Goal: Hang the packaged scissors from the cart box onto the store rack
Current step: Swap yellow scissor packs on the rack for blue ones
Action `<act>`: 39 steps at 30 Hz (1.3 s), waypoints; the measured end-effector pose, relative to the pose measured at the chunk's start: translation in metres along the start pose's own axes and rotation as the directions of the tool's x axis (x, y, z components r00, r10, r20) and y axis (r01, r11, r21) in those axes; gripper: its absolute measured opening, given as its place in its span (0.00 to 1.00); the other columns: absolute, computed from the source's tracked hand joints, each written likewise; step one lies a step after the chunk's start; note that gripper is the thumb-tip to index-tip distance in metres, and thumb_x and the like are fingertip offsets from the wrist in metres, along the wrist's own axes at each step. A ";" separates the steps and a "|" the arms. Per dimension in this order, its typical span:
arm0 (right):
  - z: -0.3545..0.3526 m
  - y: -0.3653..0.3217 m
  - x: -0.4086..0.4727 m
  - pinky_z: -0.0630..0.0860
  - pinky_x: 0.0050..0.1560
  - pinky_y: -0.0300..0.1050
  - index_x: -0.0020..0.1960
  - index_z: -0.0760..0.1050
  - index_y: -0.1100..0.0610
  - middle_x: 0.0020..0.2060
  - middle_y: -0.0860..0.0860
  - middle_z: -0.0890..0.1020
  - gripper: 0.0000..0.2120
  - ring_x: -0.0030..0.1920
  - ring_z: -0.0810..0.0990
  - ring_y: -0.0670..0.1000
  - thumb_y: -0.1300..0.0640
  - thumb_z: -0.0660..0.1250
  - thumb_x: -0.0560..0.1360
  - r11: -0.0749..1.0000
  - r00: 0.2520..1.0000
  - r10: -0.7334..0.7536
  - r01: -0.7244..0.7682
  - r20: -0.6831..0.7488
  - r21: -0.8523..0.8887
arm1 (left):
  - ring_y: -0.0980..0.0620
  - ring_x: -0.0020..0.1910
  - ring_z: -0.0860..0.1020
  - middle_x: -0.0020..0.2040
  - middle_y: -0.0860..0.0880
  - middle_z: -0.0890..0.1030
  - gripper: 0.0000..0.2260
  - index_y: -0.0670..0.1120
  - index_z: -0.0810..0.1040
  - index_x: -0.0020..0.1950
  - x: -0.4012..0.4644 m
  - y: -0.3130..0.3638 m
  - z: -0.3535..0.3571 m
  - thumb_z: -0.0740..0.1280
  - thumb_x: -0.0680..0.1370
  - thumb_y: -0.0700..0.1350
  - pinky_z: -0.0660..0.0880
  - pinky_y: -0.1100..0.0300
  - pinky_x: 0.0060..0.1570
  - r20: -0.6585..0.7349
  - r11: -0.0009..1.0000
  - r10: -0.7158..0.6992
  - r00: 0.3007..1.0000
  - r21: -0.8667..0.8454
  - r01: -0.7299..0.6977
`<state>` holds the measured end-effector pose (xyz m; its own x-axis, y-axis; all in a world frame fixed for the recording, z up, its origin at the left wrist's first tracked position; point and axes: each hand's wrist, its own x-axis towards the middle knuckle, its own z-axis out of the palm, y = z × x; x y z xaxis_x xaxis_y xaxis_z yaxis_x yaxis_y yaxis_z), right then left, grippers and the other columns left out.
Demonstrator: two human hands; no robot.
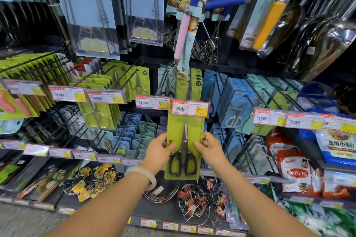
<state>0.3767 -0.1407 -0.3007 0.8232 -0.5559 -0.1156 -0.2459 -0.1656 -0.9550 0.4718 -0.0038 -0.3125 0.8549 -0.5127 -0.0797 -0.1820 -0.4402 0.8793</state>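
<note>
Body, as I see it from the head camera: two bare forearms, no sleeves in view. Left hand and right hand without gloves; no rings that I can make out. One pale, milky, smooth, thick bangle, worn on the left wrist just below the left hand. Right wrist bare.

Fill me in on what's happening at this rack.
A person is hanging a green scissors pack on the store rack. The left hand and right hand grip its two side edges, holding it upright. Its top sits behind a price tag at a hook's end; whether it is hooked on yet is hidden.
</note>
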 end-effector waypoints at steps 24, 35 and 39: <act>0.001 0.016 0.007 0.76 0.49 0.44 0.52 0.70 0.53 0.47 0.52 0.81 0.06 0.47 0.78 0.50 0.62 0.64 0.77 0.994 0.999 0.049 -0.051 -0.017 -0.102 | 0.45 0.39 0.77 0.39 0.44 0.79 0.09 0.48 0.78 0.56 0.012 -0.016 0.017 0.66 0.77 0.40 0.75 0.54 0.44 0.014 1.000 0.027 1.000 0.005 -0.027; 0.003 0.010 0.023 0.73 0.52 0.43 0.60 0.71 0.57 0.49 0.51 0.80 0.11 0.50 0.77 0.49 0.61 0.62 0.78 0.993 0.999 0.014 -0.020 -0.049 -0.113 | 0.45 0.39 0.74 0.40 0.38 0.75 0.07 0.40 0.75 0.55 0.029 -0.006 0.012 0.64 0.78 0.41 0.75 0.45 0.49 0.018 0.999 0.020 1.000 0.037 -0.020; 0.008 0.018 0.024 0.74 0.51 0.43 0.62 0.71 0.57 0.49 0.51 0.80 0.12 0.49 0.78 0.49 0.60 0.61 0.79 0.992 0.996 0.044 -0.052 -0.078 -0.111 | 0.45 0.38 0.73 0.36 0.45 0.75 0.08 0.40 0.75 0.56 0.031 -0.007 0.014 0.63 0.79 0.41 0.74 0.51 0.46 0.034 0.998 -0.006 0.999 0.065 0.004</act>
<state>0.3964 -0.1503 -0.3230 0.7692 -0.6243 -0.1359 -0.3441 -0.2256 -0.9115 0.4927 -0.0270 -0.3277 0.8390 -0.5347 -0.1009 -0.2100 -0.4892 0.8465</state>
